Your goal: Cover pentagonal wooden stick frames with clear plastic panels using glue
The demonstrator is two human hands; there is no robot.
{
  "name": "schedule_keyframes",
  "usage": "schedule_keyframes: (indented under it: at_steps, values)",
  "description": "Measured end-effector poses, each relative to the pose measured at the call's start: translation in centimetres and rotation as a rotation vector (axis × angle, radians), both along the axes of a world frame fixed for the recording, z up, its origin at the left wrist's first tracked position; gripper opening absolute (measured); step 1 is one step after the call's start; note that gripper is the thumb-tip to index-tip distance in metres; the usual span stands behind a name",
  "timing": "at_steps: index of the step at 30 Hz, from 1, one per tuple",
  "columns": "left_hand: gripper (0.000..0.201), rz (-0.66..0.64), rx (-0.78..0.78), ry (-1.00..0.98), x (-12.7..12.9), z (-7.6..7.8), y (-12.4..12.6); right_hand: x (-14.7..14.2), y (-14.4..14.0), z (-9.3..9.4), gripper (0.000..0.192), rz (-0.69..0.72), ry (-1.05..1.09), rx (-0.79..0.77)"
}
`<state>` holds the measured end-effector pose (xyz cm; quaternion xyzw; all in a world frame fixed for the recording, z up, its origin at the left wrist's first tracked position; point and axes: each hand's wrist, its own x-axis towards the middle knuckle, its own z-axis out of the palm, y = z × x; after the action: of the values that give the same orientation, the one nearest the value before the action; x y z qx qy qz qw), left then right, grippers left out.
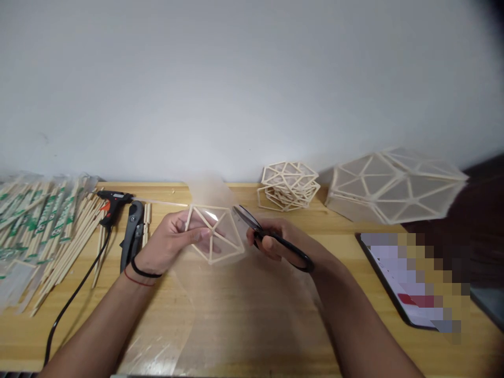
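Observation:
My left hand (169, 242) holds a pentagon frame of wooden sticks (214, 233) with a translucent sheet stuck to it, raised a little above the wooden table (244, 315). My right hand (283, 244) grips black-handled scissors (271, 237), whose blades point up and left at the frame's right edge. A large translucent sheet (220, 315) lies on the table under both hands.
A black glue gun (112, 202) with its cord and a black cutter (132, 233) lie left of my hands. Wrapped chopsticks (43, 226) fill the far left. A stack of stick frames (289, 186), a big faceted shell (394, 186) and a tablet (409, 278) stand right.

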<state>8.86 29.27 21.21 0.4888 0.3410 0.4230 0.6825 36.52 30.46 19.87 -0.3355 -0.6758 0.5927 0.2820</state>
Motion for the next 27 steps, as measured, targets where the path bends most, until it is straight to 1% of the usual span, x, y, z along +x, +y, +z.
schedule_keyframes:
  at_steps: [2, 3, 5, 7, 8, 9, 13, 16, 19, 25, 27]
  values:
    - [0.019, 0.07, 0.007, 0.008, -0.1, -0.1, 0.2, 0.4, 0.1, -0.1, 0.066, -0.036, 0.01, -0.004]
    - [0.02, 0.114, 0.02, 0.018, -0.2, -0.2, 0.2, 0.4, 0.2, -0.2, 0.063, -0.087, 0.021, -0.005]
    - [0.023, 0.2, 0.067, 0.073, 0.0, -0.3, 0.3, 0.2, 0.2, -0.4, 0.057, -0.262, 0.053, 0.002]
    - [0.025, 0.243, 0.114, 0.164, 0.3, -0.4, 0.3, -0.5, 0.2, -0.4, 0.05, -0.462, 0.107, 0.014]
    - [0.026, 0.245, 0.129, 0.207, 0.6, -0.5, 0.2, -1.1, 0.0, -0.3, 0.047, -0.523, 0.142, 0.011]
    - [0.025, 0.234, 0.139, 0.241, 0.9, -0.6, 0.0, -1.7, -0.1, -0.2, 0.046, -0.542, 0.178, -0.001]
    - [0.02, 0.127, 0.155, 0.301, 1.9, -0.8, -0.6, -3.7, -0.8, 0.0, 0.044, -0.479, 0.292, -0.076]
    - [0.017, 0.07, 0.147, 0.307, 2.2, -1.0, -0.8, -4.2, -1.0, -0.4, 0.041, -0.418, 0.329, -0.173]
    - [0.015, 0.044, 0.126, 0.299, 2.1, -1.1, -0.8, -4.2, -1.0, -0.9, 0.039, -0.377, 0.381, -0.241]
    - [0.011, 0.022, 0.144, 0.309, 1.8, -1.1, -0.9, -4.1, -1.2, -1.0, 0.039, -0.36, 0.419, -0.294]
    - [0.012, 0.017, 0.161, 0.318, 1.8, -1.0, -0.9, -4.2, -1.2, -0.8, 0.038, -0.349, 0.407, -0.286]
